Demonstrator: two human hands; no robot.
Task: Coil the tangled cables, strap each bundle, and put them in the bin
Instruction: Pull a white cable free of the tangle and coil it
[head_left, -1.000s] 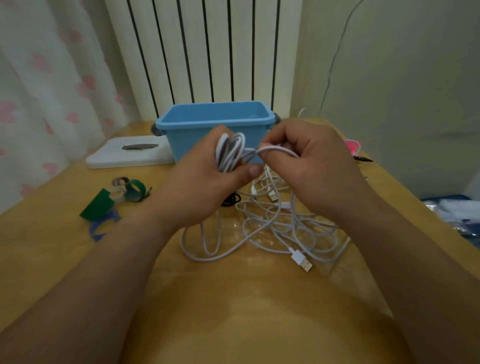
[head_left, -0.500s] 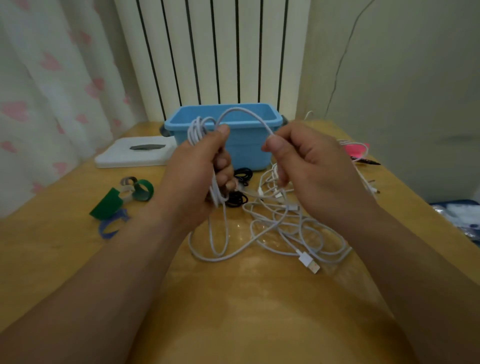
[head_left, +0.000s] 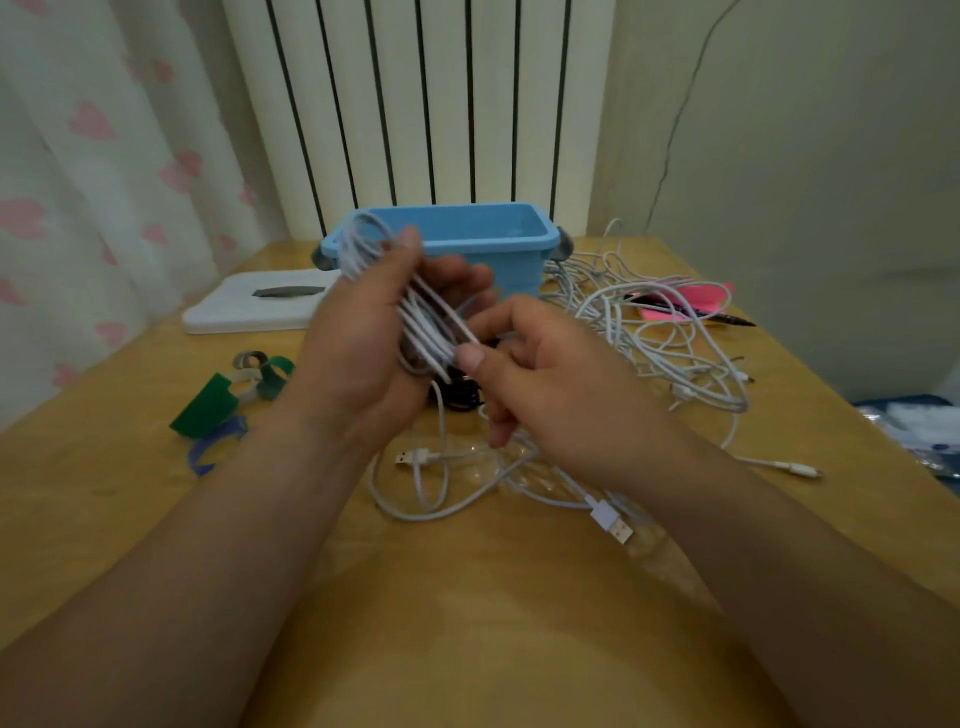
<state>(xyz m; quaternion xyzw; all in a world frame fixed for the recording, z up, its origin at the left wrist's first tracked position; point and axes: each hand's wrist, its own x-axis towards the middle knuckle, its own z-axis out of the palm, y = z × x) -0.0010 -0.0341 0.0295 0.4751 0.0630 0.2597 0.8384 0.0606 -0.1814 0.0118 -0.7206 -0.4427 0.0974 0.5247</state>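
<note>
Head view: left hand (head_left: 358, 338) grip holds the white cable coil (head_left: 415, 312) above the bench (head_left: 104, 493), before the blue bin (head_left: 519, 244); right hand (head_left: 545, 384) pinches the same coil. Advise even loops, steady tension, tail kept free

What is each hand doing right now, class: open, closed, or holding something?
Left hand: grips the white cable coil.
Right hand: pinches a strand of that coil between thumb and fingers.
</note>
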